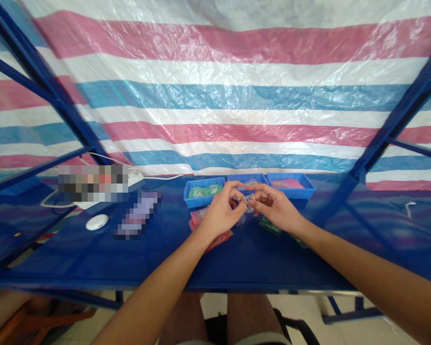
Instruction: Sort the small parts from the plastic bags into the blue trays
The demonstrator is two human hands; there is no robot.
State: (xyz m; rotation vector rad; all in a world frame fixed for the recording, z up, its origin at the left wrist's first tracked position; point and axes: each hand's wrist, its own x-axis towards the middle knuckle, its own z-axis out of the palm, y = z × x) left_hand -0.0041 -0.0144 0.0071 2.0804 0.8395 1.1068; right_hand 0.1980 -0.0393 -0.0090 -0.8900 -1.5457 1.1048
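**Plastic pinched between two hands over a blue table**

Blue cloth covers the table (165, 258), and both hands meet above its middle. The left hand (221, 211) and the right hand (275, 206) each close thumb and fingertips on a small clear bag (249, 200), held just off the surface; a fingertip pinch from both sides looks suited to something this thin and slippery, though what is inside it is too small to tell.

Red packets (219, 238) lie under the left wrist and green packets (269, 225) under the right, each pile beside the hand nearest it; that probably keeps them within easy reach. Three blue trays stand in a row just behind the hands: the left tray (201, 202) holds green pieces; the middle tray (237, 177) holds something clear; the right tray (294, 193) holds pink; the colours seem kept apart.

Well off to the left sit a white oval object (96, 222) and a white power strip (134, 178); a striped tarp (215, 96) hangs behind.
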